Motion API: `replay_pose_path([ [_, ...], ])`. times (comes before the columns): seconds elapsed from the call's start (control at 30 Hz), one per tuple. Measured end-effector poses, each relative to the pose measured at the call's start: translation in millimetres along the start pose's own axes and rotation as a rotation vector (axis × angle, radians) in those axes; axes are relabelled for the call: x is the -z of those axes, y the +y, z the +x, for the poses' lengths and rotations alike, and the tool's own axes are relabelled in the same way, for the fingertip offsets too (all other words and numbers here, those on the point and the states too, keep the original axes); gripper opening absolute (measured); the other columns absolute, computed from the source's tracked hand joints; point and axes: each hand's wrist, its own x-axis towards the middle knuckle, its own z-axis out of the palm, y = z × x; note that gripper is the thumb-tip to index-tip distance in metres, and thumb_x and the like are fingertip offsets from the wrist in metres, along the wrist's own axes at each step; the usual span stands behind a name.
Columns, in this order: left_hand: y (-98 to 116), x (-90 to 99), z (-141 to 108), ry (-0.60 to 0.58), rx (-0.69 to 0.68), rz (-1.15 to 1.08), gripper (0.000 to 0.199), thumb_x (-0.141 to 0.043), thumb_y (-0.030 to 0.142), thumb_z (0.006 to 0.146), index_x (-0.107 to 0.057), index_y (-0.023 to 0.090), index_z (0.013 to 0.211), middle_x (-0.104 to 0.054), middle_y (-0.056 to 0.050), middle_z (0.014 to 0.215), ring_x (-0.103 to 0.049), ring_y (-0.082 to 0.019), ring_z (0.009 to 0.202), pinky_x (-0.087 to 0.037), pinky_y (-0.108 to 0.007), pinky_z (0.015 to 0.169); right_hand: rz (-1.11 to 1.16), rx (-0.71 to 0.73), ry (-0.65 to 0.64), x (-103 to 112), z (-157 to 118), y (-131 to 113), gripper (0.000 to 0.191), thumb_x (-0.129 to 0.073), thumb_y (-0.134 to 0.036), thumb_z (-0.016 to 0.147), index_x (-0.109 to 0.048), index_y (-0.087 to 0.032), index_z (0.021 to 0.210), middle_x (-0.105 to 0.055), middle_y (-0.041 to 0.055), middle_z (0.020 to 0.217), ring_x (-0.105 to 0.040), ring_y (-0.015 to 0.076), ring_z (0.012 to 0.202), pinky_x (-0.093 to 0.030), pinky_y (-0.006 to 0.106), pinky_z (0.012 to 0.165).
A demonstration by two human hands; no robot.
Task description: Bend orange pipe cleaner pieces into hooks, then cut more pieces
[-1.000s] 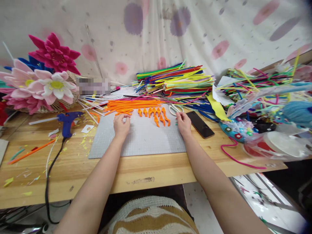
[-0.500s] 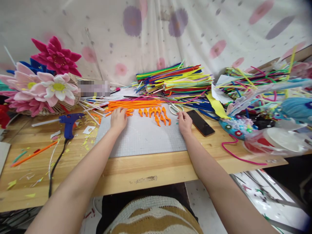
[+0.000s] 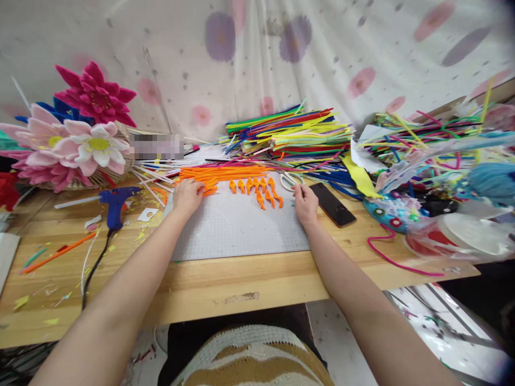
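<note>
My left hand [image 3: 188, 196] is at the left of the grey cutting mat [image 3: 237, 236], its fingers curled down at the short orange pipe cleaner pieces [image 3: 210, 187]; whether it grips one is hidden. Behind it lies a bundle of long orange pipe cleaners [image 3: 225, 172]. My right hand [image 3: 306, 202] rests at the mat's right edge, fingers closed, just beside the scissors [image 3: 286, 184] with pale handles. What its fingers hold, if anything, cannot be seen. Between the hands, several twisted orange pieces [image 3: 261, 187] lie in rows on the mat.
A phone [image 3: 333, 205] lies right of my right hand. At the left are a blue glue gun [image 3: 116, 206] and fluffy flowers [image 3: 96, 94]. Coloured pipe cleaners [image 3: 289, 131] are piled at the back. A plastic-wrapped roll [image 3: 462, 236] stands at the right.
My left hand has shifted slightly left and its fingers lie closer to the short orange pieces. My right hand stays in place by the scissors.
</note>
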Motion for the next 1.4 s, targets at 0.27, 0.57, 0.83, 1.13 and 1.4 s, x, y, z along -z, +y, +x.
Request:
replay_pose_path([
  [0.27,-13,22.4,-14,-0.014,0.070,-0.154,0.023,-0.048,0.026,0.078,-0.067,0.017,0.086,-0.060,-0.010,0.096,-0.054,-0.025,0.097,-0.042,-0.037,0.085,0.005,0.342,-0.165,-9,-5,-43,0.033,-0.038,-0.038,0.087,-0.060,-0.017,0.075,-0.061,0.0062,0.072,-0.054,0.0158,0.069,-0.039,0.027,0.065],
  [0.57,9,24.6,-24,-0.167,-0.023,-0.600,0.030,-0.056,0.021,0.067,-0.064,0.019,0.096,-0.065,-0.003,0.083,-0.060,-0.016,0.075,-0.046,-0.029,0.072,-0.066,0.480,-0.645,-65,-48,-120,0.026,-0.049,-0.032,0.084,-0.058,-0.019,0.105,-0.059,0.0074,0.104,-0.055,0.0149,0.082,-0.039,0.026,0.069],
  [0.83,14,-0.5,-42,0.028,0.170,-0.859,0.034,-0.060,0.031,0.069,-0.060,0.016,0.100,-0.064,-0.004,0.084,-0.058,-0.014,0.070,-0.046,-0.026,0.066,0.028,0.292,-0.713,-99,-59,-122,0.011,-0.049,-0.022,0.081,-0.058,-0.018,0.082,-0.062,0.0023,0.081,-0.053,0.0133,0.072,-0.037,0.025,0.067],
  [1.13,-20,-2.3,-51,0.081,0.168,-0.292,0.015,-0.062,0.032,0.070,-0.065,0.020,0.078,-0.058,-0.007,0.088,-0.054,-0.022,0.090,-0.041,-0.036,0.084,0.355,-0.001,-0.645,-108,-57,-100,0.016,-0.050,-0.031,0.076,-0.052,-0.018,0.086,-0.053,-0.0035,0.066,-0.049,0.0110,0.059,-0.036,0.024,0.059],
  [1.4,-9,-10.6,-52,0.134,0.210,-0.439,0.013,-0.053,0.031,0.075,-0.059,0.019,0.078,-0.058,-0.002,0.077,-0.051,-0.015,0.070,-0.041,-0.028,0.067,0.469,-0.029,-0.626,-110,-58,-97,0.047,-0.049,-0.018,0.069,-0.039,-0.021,0.115,-0.049,-0.0078,0.062,-0.047,0.0098,0.053,-0.037,0.024,0.056],
])
